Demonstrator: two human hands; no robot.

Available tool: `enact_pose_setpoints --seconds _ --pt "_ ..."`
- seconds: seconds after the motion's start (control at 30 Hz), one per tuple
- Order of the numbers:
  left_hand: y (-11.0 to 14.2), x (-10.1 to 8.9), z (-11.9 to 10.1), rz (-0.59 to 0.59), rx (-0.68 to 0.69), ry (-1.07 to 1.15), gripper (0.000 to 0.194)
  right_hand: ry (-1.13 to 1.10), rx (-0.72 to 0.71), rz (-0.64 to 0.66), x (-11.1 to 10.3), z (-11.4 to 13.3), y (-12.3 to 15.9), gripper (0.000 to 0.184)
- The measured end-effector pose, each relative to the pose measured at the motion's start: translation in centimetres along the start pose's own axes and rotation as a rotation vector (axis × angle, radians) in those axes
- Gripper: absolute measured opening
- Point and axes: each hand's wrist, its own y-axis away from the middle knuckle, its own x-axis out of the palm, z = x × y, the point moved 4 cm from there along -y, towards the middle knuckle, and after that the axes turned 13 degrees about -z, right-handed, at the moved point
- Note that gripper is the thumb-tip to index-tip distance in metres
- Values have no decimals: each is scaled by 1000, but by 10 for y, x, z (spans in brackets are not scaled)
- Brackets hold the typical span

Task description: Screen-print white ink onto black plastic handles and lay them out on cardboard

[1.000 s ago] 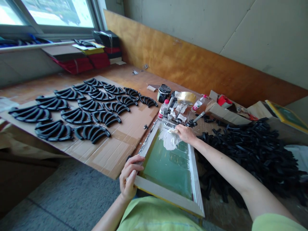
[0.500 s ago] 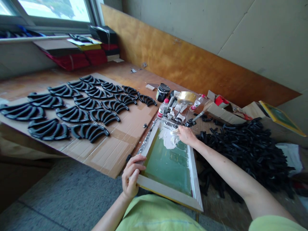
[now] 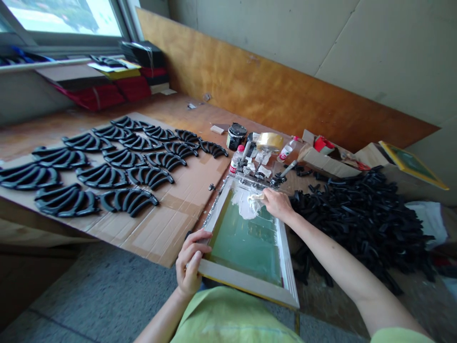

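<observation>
A screen-printing frame [image 3: 250, 285] with a green mesh lies tilted in front of me, its far end at a metal hinge clamp [image 3: 253, 181]. My left hand [image 3: 191, 262] grips the near left corner, fingers on top of the rim. Thick white ink [image 3: 241, 202] is spread over the far part of the mesh. There my right hand [image 3: 278, 205] is closed on a small scraper [image 3: 255, 196] coated in white, touching the ink. Its exact shape is partly hidden by ink and fingers.
Rows of black ribbed, fan-shaped pieces [image 3: 102, 176] lie on cardboard [image 3: 178, 224] at left. Beyond the clamp stand a black tub [image 3: 236, 136], bottles [image 3: 287, 149] and a tape roll [image 3: 270, 141]. A heap of black pieces [image 3: 364, 224] is at right, near an open box [image 3: 321, 159].
The view has shifted slightly, so the scene sits a little further left. My right hand still holds the scraper in the white ink; my left hand keeps its grip on the frame.
</observation>
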Motion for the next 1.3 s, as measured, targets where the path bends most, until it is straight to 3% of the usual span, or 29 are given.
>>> enact_pose_setpoints --seconds 0.13,0.23,0.4,0.6,0.9,1.1,1.2,1.3 --pt "-1 0 -3 -6 -1 -31 31 -86 -81 -19 -14 0 20 13" --pt "-1 1 -4 -23 -9 -41 32 -108 -111 -1 -10 2 30 16" --pt "-1 2 -6 -29 -17 -55 33 -66 -54 -5 12 -2 3 18" --pt "-4 3 -10 -31 -2 -67 34 -63 -4 -41 13 -3 -27 17" --pt "-4 5 -12 -43 -8 -60 33 -26 -76 60 13 8 -7 20" --pt "-4 4 -10 -55 -8 -67 33 -15 -26 -6 16 11 -13 18" --pt "-4 3 -9 -37 -7 -72 33 -83 -17 -32 14 1 -10 19" --pt "-3 2 -7 -29 -12 -72 33 -200 2 -70 10 -27 6 22"
